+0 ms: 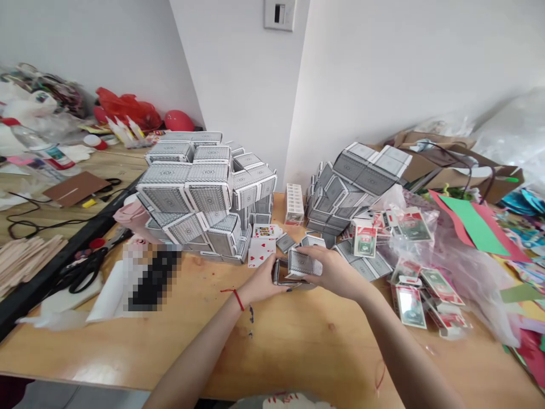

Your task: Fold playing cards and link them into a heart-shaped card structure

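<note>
A card block point(303, 263) is pinched by curled fingers: left hand point(264, 282) at nine o'clock, right hand point(336, 272) at three.

1. The card piece point(303, 262) has a grey back with a fine white pattern and a white border.
2. The card towers point(200, 187) show the same grey and white pattern.
3. The loose card point(260, 250) is white with red hearts.
4. The bench point(298, 341) is light brown wood.
5. The wrist thread point(235, 296) is red.
6. The paper sheets point(472, 224) are green and red.
7. The scissors point(85, 270) have black handles.
</note>
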The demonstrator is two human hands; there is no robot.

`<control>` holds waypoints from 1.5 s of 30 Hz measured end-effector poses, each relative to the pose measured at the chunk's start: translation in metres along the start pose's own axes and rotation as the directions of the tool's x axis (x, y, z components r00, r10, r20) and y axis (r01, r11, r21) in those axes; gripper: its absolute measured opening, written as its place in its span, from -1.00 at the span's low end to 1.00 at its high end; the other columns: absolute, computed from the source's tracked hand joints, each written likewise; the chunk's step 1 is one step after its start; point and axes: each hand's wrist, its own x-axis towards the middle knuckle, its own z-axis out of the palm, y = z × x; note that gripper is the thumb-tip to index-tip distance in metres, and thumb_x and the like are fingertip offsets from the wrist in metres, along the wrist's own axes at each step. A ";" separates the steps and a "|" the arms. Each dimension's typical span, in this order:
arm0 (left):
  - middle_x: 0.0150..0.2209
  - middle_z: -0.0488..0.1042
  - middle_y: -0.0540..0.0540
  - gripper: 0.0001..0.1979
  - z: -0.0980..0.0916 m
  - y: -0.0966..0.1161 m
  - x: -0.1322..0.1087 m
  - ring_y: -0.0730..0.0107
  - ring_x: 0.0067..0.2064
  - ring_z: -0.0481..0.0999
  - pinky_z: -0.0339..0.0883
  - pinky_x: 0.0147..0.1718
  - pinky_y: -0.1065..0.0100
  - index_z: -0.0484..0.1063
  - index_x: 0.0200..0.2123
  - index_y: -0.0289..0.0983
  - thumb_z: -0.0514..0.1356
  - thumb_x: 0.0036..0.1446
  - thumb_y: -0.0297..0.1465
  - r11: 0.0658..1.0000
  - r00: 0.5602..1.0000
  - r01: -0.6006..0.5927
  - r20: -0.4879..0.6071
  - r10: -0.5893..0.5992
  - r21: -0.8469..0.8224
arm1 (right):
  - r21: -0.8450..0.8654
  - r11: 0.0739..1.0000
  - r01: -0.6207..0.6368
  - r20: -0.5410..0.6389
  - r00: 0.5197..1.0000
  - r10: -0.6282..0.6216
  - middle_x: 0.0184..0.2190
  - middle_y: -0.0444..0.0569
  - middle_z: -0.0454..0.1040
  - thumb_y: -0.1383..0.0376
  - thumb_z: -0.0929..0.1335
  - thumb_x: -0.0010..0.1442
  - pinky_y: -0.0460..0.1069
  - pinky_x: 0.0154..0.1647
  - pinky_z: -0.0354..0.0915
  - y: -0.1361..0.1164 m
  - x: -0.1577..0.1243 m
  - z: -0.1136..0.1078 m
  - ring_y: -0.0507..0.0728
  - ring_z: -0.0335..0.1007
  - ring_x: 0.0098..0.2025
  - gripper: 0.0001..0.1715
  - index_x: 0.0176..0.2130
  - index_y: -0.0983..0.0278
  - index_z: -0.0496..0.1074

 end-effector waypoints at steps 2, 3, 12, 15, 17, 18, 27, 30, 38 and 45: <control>-0.05 0.31 -0.15 -0.37 -0.001 -0.001 0.001 0.23 -0.04 0.32 0.19 -0.08 0.22 0.13 -0.04 -0.27 0.30 -0.23 -0.42 1.000 1.000 -0.008 0.007 0.008 -0.017 | -0.010 1.000 0.008 0.004 1.000 -0.008 -0.03 0.03 0.35 0.36 0.36 -0.07 0.07 0.01 0.16 0.001 0.001 -0.003 0.18 0.25 0.00 -0.37 0.04 0.24 0.24; -0.03 0.30 -0.16 -0.36 -0.001 -0.002 0.002 0.22 -0.03 0.31 0.18 -0.06 0.21 0.12 -0.03 -0.27 0.29 -0.23 -0.42 1.000 1.000 -0.017 0.009 0.017 -0.022 | -0.016 1.000 0.014 0.008 1.000 -0.014 -0.03 0.03 0.35 0.36 0.36 -0.07 0.06 0.00 0.16 0.001 0.002 -0.005 0.18 0.25 -0.01 -0.37 0.04 0.24 0.24; -0.01 0.23 -0.18 -0.31 -0.002 -0.017 0.005 0.11 0.05 0.20 0.10 0.00 0.14 0.13 -0.01 -0.27 0.31 -0.28 -0.43 0.991 0.999 -0.024 -0.025 0.028 0.135 | -0.053 0.998 0.026 0.066 0.998 -0.023 -0.04 0.07 0.33 0.39 0.36 -0.07 0.06 -0.02 0.16 -0.003 0.009 0.006 0.20 0.23 0.01 -0.35 0.05 0.26 0.22; -0.01 0.22 -0.18 -0.30 0.000 -0.017 0.004 0.11 0.06 0.17 0.09 0.01 0.13 0.11 0.00 -0.26 0.30 -0.27 -0.44 0.990 0.999 -0.015 -0.032 0.019 0.143 | -0.057 0.998 0.031 0.078 0.997 -0.027 -0.04 0.07 0.34 0.42 0.36 -0.08 0.06 -0.01 0.15 -0.005 0.012 0.010 0.20 0.22 0.01 -0.35 0.04 0.26 0.23; -0.02 0.22 -0.18 -0.31 0.000 -0.015 0.004 0.12 0.05 0.18 0.10 0.01 0.13 0.10 0.00 -0.25 0.29 -0.25 -0.46 0.991 0.999 -0.014 -0.029 0.018 0.133 | -0.077 0.996 0.034 0.083 0.996 -0.027 -0.05 0.08 0.34 0.42 0.37 -0.09 0.06 -0.02 0.14 -0.007 0.013 0.011 0.20 0.22 0.00 -0.35 0.04 0.26 0.24; -0.02 0.22 -0.18 -0.32 0.000 -0.014 0.005 0.13 0.05 0.19 0.10 0.01 0.13 0.11 0.00 -0.25 0.29 -0.24 -0.46 0.992 0.999 -0.015 -0.026 0.019 0.127 | -0.094 0.995 0.037 0.085 0.996 -0.029 -0.06 0.08 0.34 0.42 0.37 -0.09 0.06 -0.02 0.14 -0.008 0.014 0.011 0.20 0.22 -0.01 -0.35 0.03 0.27 0.24; -0.06 0.25 -0.19 -0.33 0.001 -0.012 0.006 0.09 0.02 0.23 0.14 -0.02 0.12 0.13 -0.03 -0.28 0.30 -0.28 -0.48 0.991 0.998 -0.032 -0.049 0.039 0.131 | -0.208 0.973 0.097 0.087 0.993 -0.080 -0.08 0.10 0.35 0.44 0.36 -0.09 0.05 -0.03 0.15 -0.012 0.017 0.015 0.21 0.20 -0.02 -0.39 0.00 0.32 0.25; -0.08 0.26 -0.17 -0.38 0.001 -0.009 0.006 0.13 -0.01 0.26 0.18 -0.04 0.13 0.14 -0.05 -0.28 0.27 -0.25 -0.48 0.991 0.999 -0.042 -0.018 0.045 0.130 | -0.221 0.970 0.104 0.094 0.992 -0.085 -0.09 0.10 0.35 0.44 0.36 -0.09 0.05 -0.04 0.15 -0.014 0.018 0.016 0.21 0.21 -0.03 -0.40 -0.01 0.31 0.26; -0.06 0.25 -0.19 -0.40 0.003 -0.012 0.005 0.14 -0.02 0.27 0.17 -0.04 0.17 0.12 -0.04 -0.35 0.23 -0.22 -0.50 0.986 0.994 -0.093 -0.039 0.099 0.135 | -0.271 0.955 0.119 0.103 0.990 -0.094 -0.15 0.07 0.36 0.47 0.34 -0.09 0.04 -0.05 0.15 -0.016 0.021 0.024 0.21 0.20 -0.07 -0.45 -0.05 0.32 0.26; -0.07 0.27 -0.19 -0.38 0.005 -0.029 0.005 0.14 -0.03 0.26 0.16 -0.06 0.12 0.12 -0.06 -0.30 0.28 -0.24 -0.48 0.994 0.994 -0.065 -0.077 0.071 0.085 | -0.236 0.956 0.175 0.034 0.985 -0.172 -0.11 0.06 0.35 0.51 0.33 -0.08 0.08 0.03 0.11 -0.016 0.020 0.038 0.20 0.16 0.00 -0.40 -0.01 0.30 0.22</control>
